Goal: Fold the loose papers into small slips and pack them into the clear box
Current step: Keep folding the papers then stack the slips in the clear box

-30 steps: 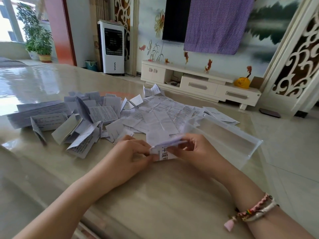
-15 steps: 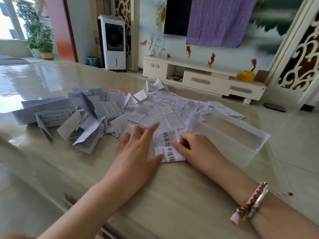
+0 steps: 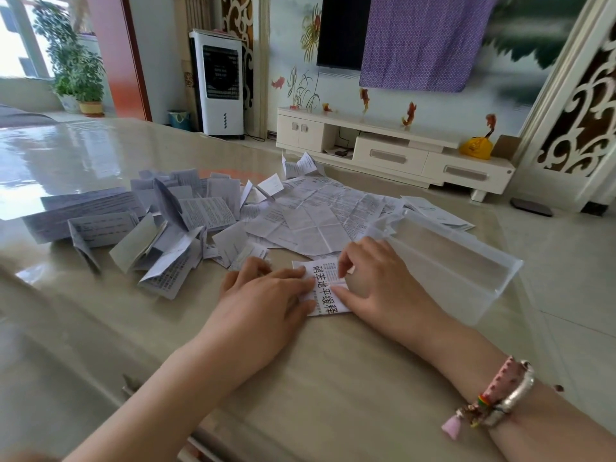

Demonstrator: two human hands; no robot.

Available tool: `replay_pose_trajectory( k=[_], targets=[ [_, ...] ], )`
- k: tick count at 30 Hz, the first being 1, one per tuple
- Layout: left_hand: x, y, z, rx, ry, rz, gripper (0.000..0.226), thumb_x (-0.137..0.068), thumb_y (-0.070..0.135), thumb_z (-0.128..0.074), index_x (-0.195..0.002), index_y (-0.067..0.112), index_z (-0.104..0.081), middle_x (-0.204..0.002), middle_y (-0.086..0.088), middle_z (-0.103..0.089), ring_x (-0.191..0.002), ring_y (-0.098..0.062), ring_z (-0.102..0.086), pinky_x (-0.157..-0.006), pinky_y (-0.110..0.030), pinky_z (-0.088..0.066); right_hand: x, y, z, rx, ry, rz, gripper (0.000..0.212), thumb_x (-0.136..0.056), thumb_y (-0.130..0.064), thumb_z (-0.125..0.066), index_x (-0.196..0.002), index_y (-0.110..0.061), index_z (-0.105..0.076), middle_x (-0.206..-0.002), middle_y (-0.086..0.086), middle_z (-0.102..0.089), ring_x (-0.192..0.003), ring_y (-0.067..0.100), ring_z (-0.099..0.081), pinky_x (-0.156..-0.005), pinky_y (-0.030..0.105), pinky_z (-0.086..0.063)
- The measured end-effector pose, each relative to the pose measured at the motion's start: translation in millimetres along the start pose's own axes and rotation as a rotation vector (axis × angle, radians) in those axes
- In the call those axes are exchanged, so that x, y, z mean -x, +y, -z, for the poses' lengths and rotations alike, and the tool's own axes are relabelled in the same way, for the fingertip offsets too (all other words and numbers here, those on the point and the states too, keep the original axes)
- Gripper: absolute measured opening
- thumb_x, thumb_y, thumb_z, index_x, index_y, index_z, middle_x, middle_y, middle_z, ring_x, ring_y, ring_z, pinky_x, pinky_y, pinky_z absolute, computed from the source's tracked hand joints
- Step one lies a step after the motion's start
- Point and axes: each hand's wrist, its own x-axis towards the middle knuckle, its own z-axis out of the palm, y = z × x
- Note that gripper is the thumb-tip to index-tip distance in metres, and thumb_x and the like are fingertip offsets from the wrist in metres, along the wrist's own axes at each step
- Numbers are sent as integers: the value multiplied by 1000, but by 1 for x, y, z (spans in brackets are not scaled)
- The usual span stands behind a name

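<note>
A folded white paper (image 3: 325, 290) with large black characters lies on the table in front of me. My left hand (image 3: 266, 298) lies flat over its left part, fingers straight and pressing down. My right hand (image 3: 376, 281) is at its right edge, where bent index finger and thumb pinch the paper. The clear box (image 3: 450, 261) stands open and tilted just right of my right hand; it looks empty. Several folded slips (image 3: 160, 228) lie heaped to the left. Creased unfolded sheets (image 3: 320, 215) are spread behind the hands.
The glossy beige table (image 3: 333, 378) ends close to the right of the box, with tiled floor beyond. A white TV cabinet (image 3: 393, 155) and a fan unit (image 3: 220, 81) stand far behind. I wear bracelets (image 3: 496, 395) on my right wrist.
The paper was held up between both hands, then laid on the table. My left hand flattened over it and slid along its left part, while my right hand stayed at its right edge.
</note>
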Motion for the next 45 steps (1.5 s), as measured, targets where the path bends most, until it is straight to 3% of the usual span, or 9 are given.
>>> replay_pose_trajectory(
  k=[5, 11, 16, 20, 23, 26, 31, 39, 45],
  targets=[
    [-4, -6, -2, 74, -24, 0, 41, -89, 64, -41, -128, 51, -49, -137, 36, -39, -124, -9, -26, -96, -28, -15, 8, -1, 13, -219, -199, 68, 22, -85, -36, -71, -103, -25, -64, -106, -12, -60, -105, 6, -52, -95, 28, -40],
    [-2, -18, -2, 38, -29, -139, 92, -56, 93, -3, -134, 59, -36, -141, 39, -31, -124, -5, -20, -90, -23, -9, 9, 2, 21, -190, -217, 73, 29, -85, -42, -69, -109, -27, -68, -109, -13, -65, -104, 1, -57, -91, 29, -46],
    [5, -21, -2, 61, 126, -235, 49, -86, 64, -25, -124, 53, -55, -130, 26, -55, -113, -15, -42, -81, -24, -14, 10, 0, 21, -232, -139, 40, 16, -88, -38, -65, -100, -31, -73, -94, -17, -70, -91, -1, -63, -83, 27, -49],
    [3, -19, -3, 196, 211, -246, 43, -85, 61, -33, -98, 42, -70, -104, 23, -58, -94, -12, -36, -84, -29, -26, 11, -2, 23, -416, -114, -64, 9, -86, -36, -68, -85, -31, -74, -79, -17, -69, -79, -2, -63, -75, 18, -46],
    [1, -13, 2, 386, 216, -161, 30, -87, 53, -55, -73, 30, -68, -79, 17, -58, -84, -9, -41, -76, -25, -34, 6, -7, 20, -597, -96, -159, 14, -85, -36, -68, -79, -24, -73, -74, -8, -69, -67, 3, -58, -65, 20, -43],
    [-3, -7, 0, 512, 200, -2, 15, -85, 36, -66, -74, 28, -62, -68, 10, -58, -69, -4, -47, -64, -20, -35, -1, -9, 8, -613, -98, -242, 18, -89, -33, -66, -78, -19, -67, -73, -3, -69, -59, 1, -54, -59, 17, -41],
    [-5, 0, -7, 387, 185, 118, 34, -89, 39, -61, -120, 37, -48, -84, 16, -53, -93, -11, -45, -87, -30, -38, -8, -11, -7, -324, -107, -221, 25, -95, -38, -55, -78, -20, -52, -66, -6, -51, -61, 6, -45, -56, 18, -34],
    [0, 5, -6, 140, 162, 106, 27, -95, 48, -43, -119, 36, -49, -109, 12, -37, -106, -17, -36, -91, -26, -30, -16, -24, -12, 13, -138, -169, 22, -99, -39, -45, -93, -20, -35, -86, -4, -46, -92, 21, -47, -73, 32, -30],
    [1, 7, -5, 49, 98, 109, 25, -97, 51, -34, -114, 36, -43, -116, 11, -33, -109, -19, -32, -93, -30, -26, -4, -34, -14, 143, 53, 3, 22, -90, -34, -51, -98, -18, -40, -97, 0, -48, -91, 23, -44, -72, 34, -32]
  ],
)
